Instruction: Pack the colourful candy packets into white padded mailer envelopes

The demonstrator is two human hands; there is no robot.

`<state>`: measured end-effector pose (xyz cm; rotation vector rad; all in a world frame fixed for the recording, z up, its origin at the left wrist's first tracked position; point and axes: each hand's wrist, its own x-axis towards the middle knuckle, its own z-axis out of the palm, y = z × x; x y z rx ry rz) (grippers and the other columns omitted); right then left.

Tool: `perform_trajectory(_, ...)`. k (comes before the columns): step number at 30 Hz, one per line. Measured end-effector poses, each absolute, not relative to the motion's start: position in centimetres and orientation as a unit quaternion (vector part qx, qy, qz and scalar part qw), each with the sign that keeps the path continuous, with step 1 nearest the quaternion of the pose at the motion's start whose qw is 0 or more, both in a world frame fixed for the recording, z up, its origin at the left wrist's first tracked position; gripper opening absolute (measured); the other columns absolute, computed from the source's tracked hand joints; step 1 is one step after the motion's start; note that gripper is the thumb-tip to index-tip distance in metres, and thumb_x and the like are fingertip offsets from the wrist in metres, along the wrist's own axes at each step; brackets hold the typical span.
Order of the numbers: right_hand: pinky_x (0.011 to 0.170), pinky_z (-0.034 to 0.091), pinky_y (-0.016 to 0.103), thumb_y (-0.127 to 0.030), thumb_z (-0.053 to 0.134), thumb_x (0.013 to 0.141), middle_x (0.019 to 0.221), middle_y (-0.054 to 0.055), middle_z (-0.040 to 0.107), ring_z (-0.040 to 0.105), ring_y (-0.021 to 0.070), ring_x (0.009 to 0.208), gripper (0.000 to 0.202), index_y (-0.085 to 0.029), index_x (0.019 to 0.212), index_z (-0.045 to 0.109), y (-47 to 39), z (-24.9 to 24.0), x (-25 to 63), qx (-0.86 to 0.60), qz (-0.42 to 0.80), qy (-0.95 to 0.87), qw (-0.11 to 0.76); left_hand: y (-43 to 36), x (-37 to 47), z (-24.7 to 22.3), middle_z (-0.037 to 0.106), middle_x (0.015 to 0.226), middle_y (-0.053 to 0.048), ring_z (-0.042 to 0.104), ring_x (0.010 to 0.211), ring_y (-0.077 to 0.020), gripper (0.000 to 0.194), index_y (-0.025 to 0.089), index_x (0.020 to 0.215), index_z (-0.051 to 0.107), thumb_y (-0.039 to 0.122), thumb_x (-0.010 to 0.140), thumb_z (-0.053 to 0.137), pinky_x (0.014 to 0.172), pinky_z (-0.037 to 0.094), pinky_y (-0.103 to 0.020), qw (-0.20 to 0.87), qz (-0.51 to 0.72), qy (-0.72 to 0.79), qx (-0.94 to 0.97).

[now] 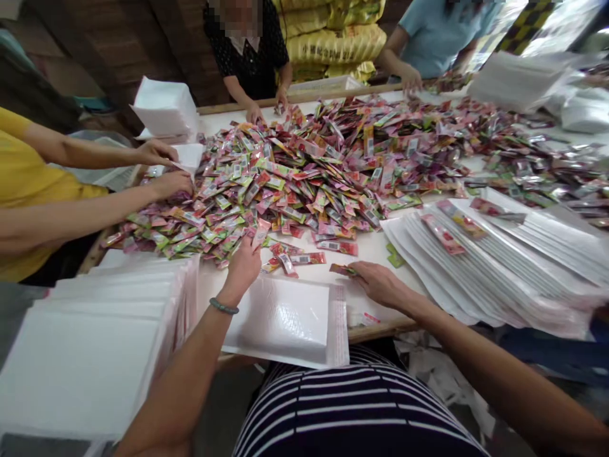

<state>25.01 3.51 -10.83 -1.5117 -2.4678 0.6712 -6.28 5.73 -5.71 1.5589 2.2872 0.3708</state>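
Observation:
In the head view my left hand (244,268) is closed around a pink sachet (261,233) at the near edge of a big heap of colourful sachets (295,171). My right hand (378,282) pinches another small sachet (341,270), reddish with some green, low over the table. Between and below my hands lies a white bubble mailer (290,314), flat at the table's front edge. A few loose sachets (307,258) rest just beyond the mailer.
White mailers are stacked at left (95,343) and fanned out at right (495,254), with sachets on top. A yellow-sleeved person (47,171) works at left; two other people stand across the table. More white packs (166,105) stand at the far left.

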Motion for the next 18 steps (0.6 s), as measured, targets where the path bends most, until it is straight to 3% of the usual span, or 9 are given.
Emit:
perform_trajectory(6, 0.068, 0.039, 0.028, -0.033, 0.041, 0.096, 0.094, 0.009, 0.068, 0.061, 0.0218, 0.083, 0.022, -0.018, 0.102, 0.056, 5.4, -9.5, 18.6, -0.544, 0.213, -0.796, 0.158, 5.0, -7.0, -6.5, 0.059, 0.063, -0.001, 0.058, 0.056, -0.0175, 0.01, 0.019, 0.077, 0.053, 0.029, 0.079, 0.054, 0.057, 0.047, -0.029, 0.288, 0.263, 0.769, 0.506)
perform_trajectory(11, 0.076, 0.042, 0.028, -0.033, 0.055, 0.09, 0.107, 0.014, 0.068, 0.063, 0.0243, 0.098, 0.024, -0.016, 0.104, 0.062, 8.2, -9.0, 14.5, -0.517, 0.217, -0.827, 0.034, 4.2, -6.4, -7.3, 0.063, 0.065, 0.0, 0.053, 0.045, -0.0114, 0.017, 0.017, 0.082, 0.054, 0.033, 0.076, 0.057, 0.051, 0.046, -0.026, 0.398, 0.34, 0.737, 0.427)
perform_trajectory(15, 0.084, 0.043, 0.032, -0.03, 0.048, 0.092, 0.11, 0.016, 0.066, 0.06, 0.0271, 0.104, 0.027, -0.013, 0.107, 0.064, 8.5, -9.3, 14.9, -0.573, 0.185, -0.796, 0.056, 3.7, -7.3, -7.7, 0.069, 0.078, -0.005, 0.063, 0.061, -0.0168, 0.016, 0.017, 0.087, 0.058, 0.03, 0.08, 0.053, 0.063, 0.049, -0.029, 0.299, 0.287, 0.782, 0.466)
perform_trajectory(18, 0.083, 0.045, 0.03, -0.034, 0.05, 0.091, 0.113, 0.015, 0.064, 0.06, 0.0247, 0.103, 0.029, -0.015, 0.108, 0.063, 8.0, -9.1, 13.6, -0.586, 0.204, -0.778, 0.093, 4.0, -7.7, -7.4, 0.07, 0.084, -0.01, 0.066, 0.081, -0.0247, 0.017, 0.016, 0.089, 0.062, 0.031, 0.083, 0.055, 0.071, 0.047, -0.033, 0.19, 0.177, 0.819, 0.512)
